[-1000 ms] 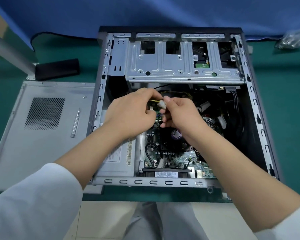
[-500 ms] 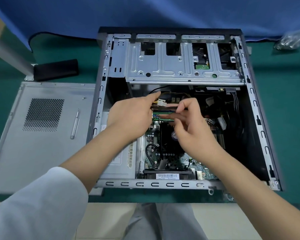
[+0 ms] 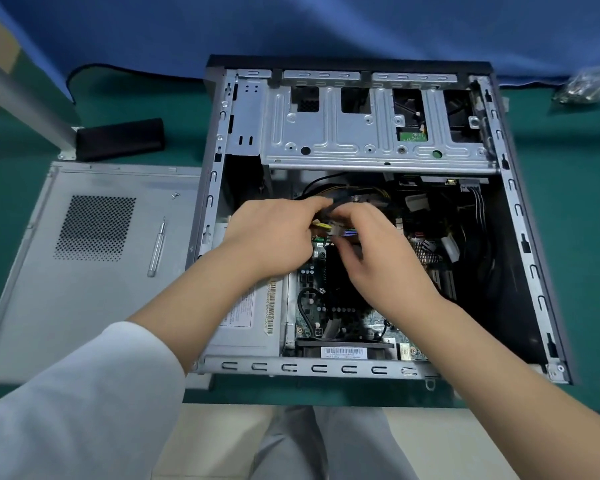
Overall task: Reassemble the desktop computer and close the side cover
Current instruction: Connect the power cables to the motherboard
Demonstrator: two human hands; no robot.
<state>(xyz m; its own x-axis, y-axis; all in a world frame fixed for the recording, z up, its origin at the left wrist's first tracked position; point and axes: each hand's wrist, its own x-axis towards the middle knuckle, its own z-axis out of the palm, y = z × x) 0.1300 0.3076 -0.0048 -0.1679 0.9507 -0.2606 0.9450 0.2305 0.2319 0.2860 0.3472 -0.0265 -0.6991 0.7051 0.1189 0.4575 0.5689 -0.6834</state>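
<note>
The open desktop case [image 3: 520, 216] lies on its side on the green mat. Both hands are inside it, above the motherboard [image 3: 312, 306]. My left hand [image 3: 274, 240] grips a bundle of black and yellow power cables [image 3: 357, 197] near its end. My right hand [image 3: 381, 261] meets it from the right, thumb and fingers pinching the white connector [image 3: 334, 231] on the yellow wires. The fingertips are blurred by motion. The grey side cover [image 3: 84, 306] lies flat to the left of the case, inner face up.
A slim screwdriver [image 3: 157, 247] rests on the side cover. A black block [image 3: 118, 138] sits behind the cover by a metal leg. The drive cage [image 3: 361, 136] spans the far side of the case, the power supply [image 3: 246, 327] the near left. A plastic bag [image 3: 586, 84] lies far right.
My right hand has moved up and left from the memory slots back to the white connector. My left hand has kept hold of the cables and shifted slightly.
</note>
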